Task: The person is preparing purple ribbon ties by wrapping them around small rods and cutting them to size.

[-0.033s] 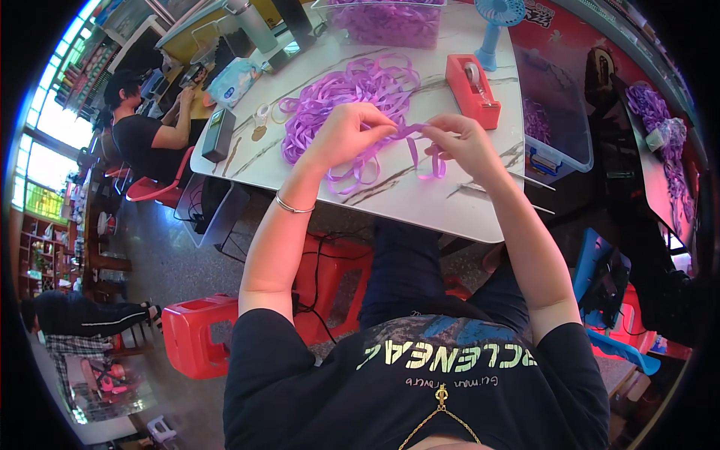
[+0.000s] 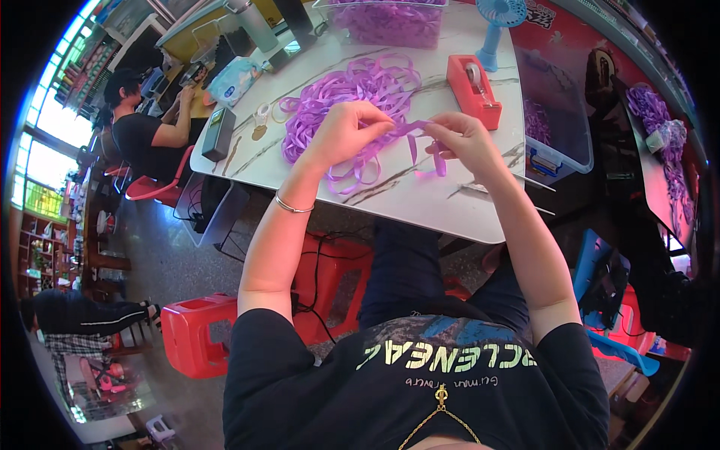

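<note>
A strip of purple ribbon (image 2: 409,128) stretches between my two hands above the table. My left hand (image 2: 352,132), with a bangle on its wrist, pinches one side of it between thumb and fingertips. Just to the right, my right hand (image 2: 459,138) pinches the other side, and a short length of ribbon dangles beneath its fingers. Under and behind my left hand lies a loose, tangled heap of purple ribbon (image 2: 315,112), some loops trailing toward the table's near edge.
On the marble-patterned table (image 2: 427,214) stand a red tape dispenser (image 2: 474,91), a blue fan (image 2: 495,37), a clear ribbon-filled bin (image 2: 386,26), a tissue pack (image 2: 234,81) and a dark grey box (image 2: 219,135). Red stools (image 2: 196,334) are nearby. A co-worker (image 2: 154,124) sits at the left.
The dangling ribbon below my right hand has swung slightly and looks narrower. Both hands keep their pinch in nearly the same place.
</note>
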Motion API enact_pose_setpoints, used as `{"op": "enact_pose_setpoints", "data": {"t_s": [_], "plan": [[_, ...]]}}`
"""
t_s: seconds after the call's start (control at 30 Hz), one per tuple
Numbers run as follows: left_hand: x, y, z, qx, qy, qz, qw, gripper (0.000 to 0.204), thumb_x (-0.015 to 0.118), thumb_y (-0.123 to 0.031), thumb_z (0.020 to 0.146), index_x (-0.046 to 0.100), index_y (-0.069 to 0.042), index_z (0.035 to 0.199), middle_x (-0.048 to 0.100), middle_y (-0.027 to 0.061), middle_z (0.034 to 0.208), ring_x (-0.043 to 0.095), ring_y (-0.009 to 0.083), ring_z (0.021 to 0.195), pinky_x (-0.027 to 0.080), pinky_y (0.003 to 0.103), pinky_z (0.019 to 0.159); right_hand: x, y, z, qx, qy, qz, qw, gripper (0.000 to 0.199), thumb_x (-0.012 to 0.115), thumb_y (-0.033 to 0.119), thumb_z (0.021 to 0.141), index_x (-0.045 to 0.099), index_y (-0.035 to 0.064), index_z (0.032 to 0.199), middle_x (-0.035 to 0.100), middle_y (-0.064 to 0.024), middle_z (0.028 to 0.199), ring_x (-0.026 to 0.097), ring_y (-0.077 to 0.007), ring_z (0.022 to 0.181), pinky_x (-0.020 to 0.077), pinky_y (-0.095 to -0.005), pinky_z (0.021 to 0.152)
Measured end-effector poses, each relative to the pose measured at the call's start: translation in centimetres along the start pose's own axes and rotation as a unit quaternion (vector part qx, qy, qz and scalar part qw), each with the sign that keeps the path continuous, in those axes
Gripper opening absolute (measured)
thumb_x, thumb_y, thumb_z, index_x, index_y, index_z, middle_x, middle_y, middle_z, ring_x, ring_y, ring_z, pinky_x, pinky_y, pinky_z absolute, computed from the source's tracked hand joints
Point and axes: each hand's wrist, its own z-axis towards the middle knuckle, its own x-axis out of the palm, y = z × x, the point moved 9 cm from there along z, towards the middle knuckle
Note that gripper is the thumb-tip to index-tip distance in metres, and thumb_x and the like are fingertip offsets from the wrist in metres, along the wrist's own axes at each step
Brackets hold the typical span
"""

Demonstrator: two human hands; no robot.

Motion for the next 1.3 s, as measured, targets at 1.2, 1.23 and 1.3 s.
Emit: {"op": "enact_pose_setpoints", "data": {"t_s": [1.2, 1.23, 1.3], "plan": [[-16.5, -2.6, -7.4, 0.038, -0.266, -0.3, 0.915, 0.014, 0.051, -0.018, 0.091, 0.056, -0.004, 0.093, 0.065, 0.015, 0.092, 0.039, 0.0035, 0.051, 0.031, 0.017, 0.047, 12.5, 2.2, -0.6, -0.357, 0.11, -0.282, 0.884, 0.032, 0.065, 0.016, 0.076, 0.059, 0.0099, 0.106, 0.061, -0.01, 0.094, 0.06, -0.0217, 0.076, 0.0486, -0.0329, 0.068], [-16.0, -2.8, -7.0, 0.041, -0.265, -0.312, 0.912, 0.014, 0.05, -0.017, 0.091, 0.056, -0.005, 0.092, 0.065, 0.0159, 0.094, 0.039, 0.0033, 0.05, 0.031, 0.017, 0.047, 14.0, 1.9, -0.8, -0.358, 0.109, -0.281, 0.884, 0.032, 0.065, 0.016, 0.076, 0.059, 0.0099, 0.106, 0.061, -0.01, 0.094, 0.06, -0.0217, 0.076, 0.0486, -0.0329, 0.068], [-16.2, -3.2, -7.2, 0.043, -0.266, -0.319, 0.909, 0.013, 0.05, -0.017, 0.091, 0.057, -0.005, 0.092, 0.065, 0.0168, 0.096, 0.038, 0.0031, 0.049, 0.031, 0.017, 0.046, 16.3, 1.1, -0.9, -0.353, 0.074, -0.378, 0.853, 0.026, 0.063, 0.014, 0.076, 0.062, 0.0095, 0.102, 0.06, -0.009, 0.085, 0.059, -0.0235, 0.079, 0.0486, -0.0343, 0.067]]}}
